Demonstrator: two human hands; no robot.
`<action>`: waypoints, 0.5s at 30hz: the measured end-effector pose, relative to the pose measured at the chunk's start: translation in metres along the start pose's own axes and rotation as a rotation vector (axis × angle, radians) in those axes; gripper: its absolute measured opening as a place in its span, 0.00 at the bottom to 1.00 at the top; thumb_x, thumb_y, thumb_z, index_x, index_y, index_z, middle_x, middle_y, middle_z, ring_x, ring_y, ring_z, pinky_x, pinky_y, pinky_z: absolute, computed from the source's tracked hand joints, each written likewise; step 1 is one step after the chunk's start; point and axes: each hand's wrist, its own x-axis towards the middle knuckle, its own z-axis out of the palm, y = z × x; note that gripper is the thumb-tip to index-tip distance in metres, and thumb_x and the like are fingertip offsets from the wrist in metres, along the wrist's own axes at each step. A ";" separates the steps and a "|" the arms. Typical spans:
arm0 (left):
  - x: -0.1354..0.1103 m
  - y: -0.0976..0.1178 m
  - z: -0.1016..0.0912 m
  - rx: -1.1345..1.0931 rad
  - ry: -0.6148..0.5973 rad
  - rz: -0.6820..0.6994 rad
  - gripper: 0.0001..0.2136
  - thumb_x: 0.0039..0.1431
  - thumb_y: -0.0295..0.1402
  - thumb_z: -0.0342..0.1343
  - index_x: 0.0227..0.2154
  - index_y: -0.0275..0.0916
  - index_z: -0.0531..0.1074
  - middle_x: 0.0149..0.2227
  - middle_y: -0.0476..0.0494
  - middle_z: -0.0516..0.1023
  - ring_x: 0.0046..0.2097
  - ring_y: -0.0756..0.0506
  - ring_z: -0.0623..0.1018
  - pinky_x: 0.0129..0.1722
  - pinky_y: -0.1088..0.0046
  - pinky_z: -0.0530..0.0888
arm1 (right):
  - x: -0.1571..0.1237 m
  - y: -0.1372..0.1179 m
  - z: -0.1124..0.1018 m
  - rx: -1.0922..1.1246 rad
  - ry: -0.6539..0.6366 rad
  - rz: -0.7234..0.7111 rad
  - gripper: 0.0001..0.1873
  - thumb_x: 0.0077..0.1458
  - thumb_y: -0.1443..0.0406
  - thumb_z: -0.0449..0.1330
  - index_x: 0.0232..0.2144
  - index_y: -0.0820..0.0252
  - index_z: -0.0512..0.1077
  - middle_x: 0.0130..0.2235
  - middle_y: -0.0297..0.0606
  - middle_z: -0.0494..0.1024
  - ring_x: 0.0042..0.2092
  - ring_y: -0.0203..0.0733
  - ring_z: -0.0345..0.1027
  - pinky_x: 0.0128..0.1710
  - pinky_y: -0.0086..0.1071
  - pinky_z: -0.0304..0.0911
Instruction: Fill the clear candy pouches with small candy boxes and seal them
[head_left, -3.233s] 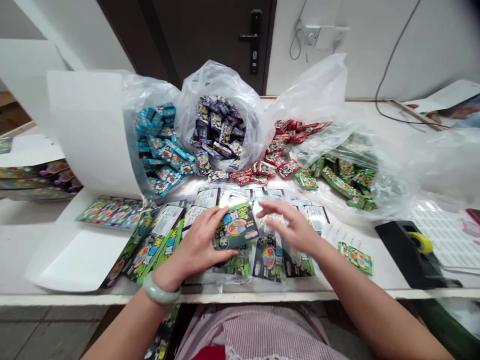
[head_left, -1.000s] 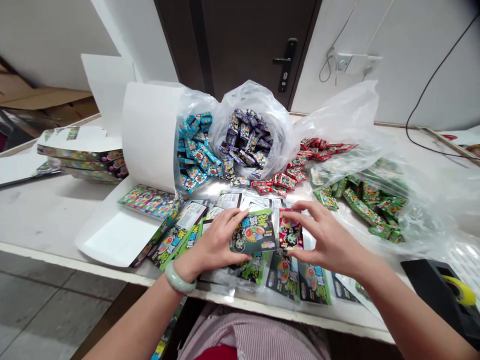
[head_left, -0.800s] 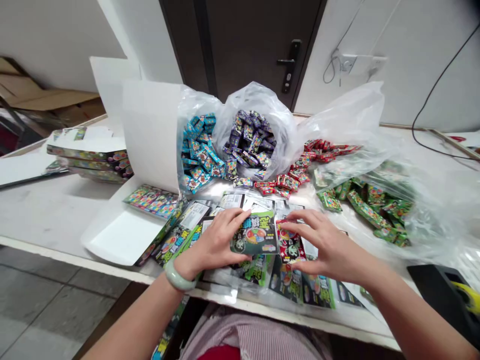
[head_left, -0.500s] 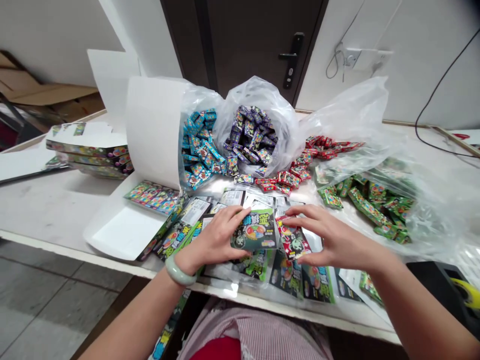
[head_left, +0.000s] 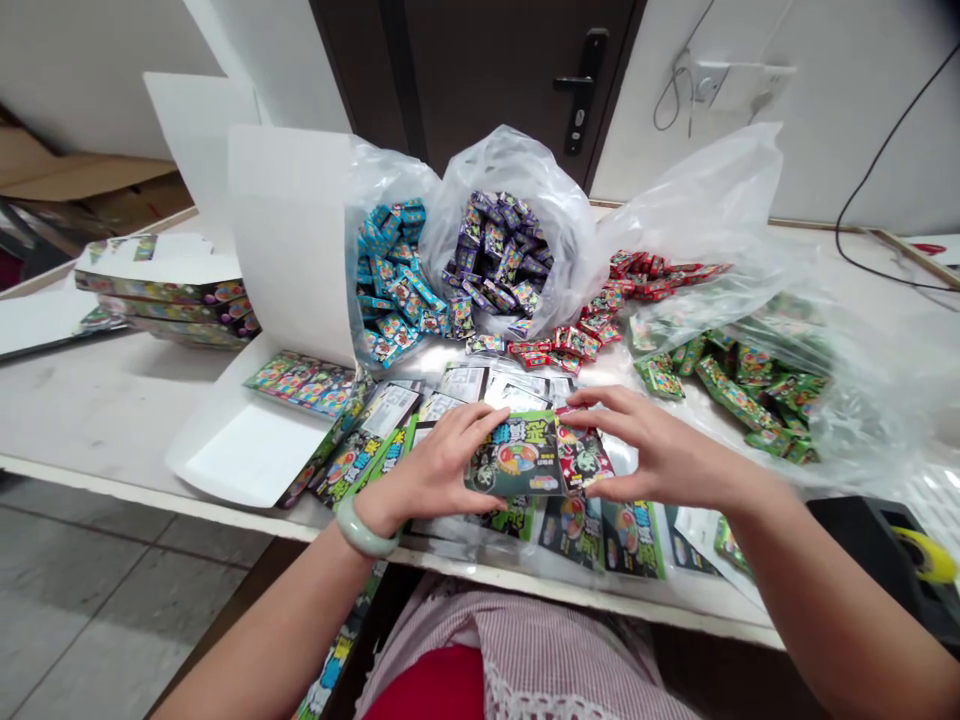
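My left hand [head_left: 448,462] grips a dark printed card packet [head_left: 517,456] with green lettering by its left side, thumb below and fingers on top. In my right hand [head_left: 651,448] is a red printed packet [head_left: 579,456], held between thumb and fingers. The left edge of the red packet meets the right end of the dark one; I cannot tell whether it is partly inside it. Below both hands, more dark-and-green packets [head_left: 632,540] lie on the table, some in clear plastic.
Behind are clear bags with blue sachets [head_left: 401,280], purple sachets [head_left: 499,255], red sachets [head_left: 577,340] and green sachets [head_left: 750,385]. An open white box [head_left: 247,450] and stacked display boxes [head_left: 169,290] stand left. A black tape dispenser [head_left: 862,545] sits at the right edge.
The red packet has moved left, closing the gap to the dark packet, and now meets or overlaps its right end. Both hands keep their hold. The view has shifted slightly.
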 end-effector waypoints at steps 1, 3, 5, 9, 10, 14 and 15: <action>0.001 0.001 0.001 -0.021 -0.009 -0.003 0.47 0.45 0.46 0.67 0.64 0.40 0.49 0.60 0.33 0.59 0.61 0.34 0.62 0.61 0.51 0.64 | 0.001 0.001 0.002 -0.010 0.016 0.007 0.31 0.52 0.57 0.65 0.57 0.53 0.63 0.57 0.48 0.66 0.57 0.54 0.61 0.56 0.52 0.61; 0.002 0.003 0.003 -0.050 -0.010 -0.021 0.46 0.46 0.45 0.67 0.64 0.41 0.49 0.60 0.33 0.59 0.61 0.34 0.62 0.61 0.51 0.64 | 0.002 0.004 0.007 -0.016 0.032 0.022 0.32 0.52 0.55 0.66 0.57 0.53 0.63 0.57 0.49 0.66 0.58 0.55 0.61 0.56 0.52 0.60; 0.002 0.005 0.005 -0.056 0.008 -0.039 0.45 0.46 0.43 0.67 0.64 0.42 0.50 0.60 0.34 0.59 0.61 0.34 0.62 0.60 0.51 0.64 | 0.004 0.008 0.014 0.034 0.051 0.035 0.36 0.50 0.51 0.66 0.58 0.53 0.61 0.58 0.49 0.64 0.59 0.55 0.59 0.57 0.52 0.59; 0.001 0.006 0.005 -0.012 0.101 -0.068 0.45 0.46 0.41 0.67 0.64 0.41 0.50 0.58 0.34 0.61 0.59 0.34 0.64 0.59 0.50 0.65 | 0.006 0.010 0.038 0.184 0.233 0.125 0.44 0.47 0.46 0.65 0.61 0.51 0.54 0.62 0.48 0.60 0.62 0.55 0.55 0.59 0.53 0.56; 0.000 0.006 0.005 0.003 0.124 -0.083 0.45 0.45 0.41 0.67 0.64 0.41 0.50 0.58 0.34 0.62 0.59 0.33 0.64 0.59 0.50 0.65 | 0.006 0.007 0.044 0.176 0.297 0.171 0.39 0.51 0.48 0.63 0.61 0.50 0.55 0.60 0.47 0.63 0.60 0.54 0.58 0.58 0.53 0.57; -0.003 0.000 0.002 0.034 0.163 -0.120 0.45 0.44 0.40 0.68 0.63 0.39 0.51 0.57 0.33 0.62 0.59 0.34 0.65 0.58 0.50 0.66 | 0.009 -0.006 0.060 0.149 0.304 0.242 0.20 0.63 0.60 0.53 0.57 0.48 0.62 0.47 0.41 0.75 0.50 0.49 0.67 0.51 0.50 0.63; -0.005 -0.002 0.001 0.038 0.166 -0.126 0.45 0.44 0.40 0.68 0.63 0.39 0.51 0.57 0.33 0.62 0.59 0.34 0.65 0.59 0.51 0.66 | 0.013 -0.005 0.060 0.185 0.270 0.230 0.20 0.64 0.61 0.53 0.57 0.48 0.63 0.47 0.41 0.75 0.50 0.48 0.68 0.50 0.49 0.63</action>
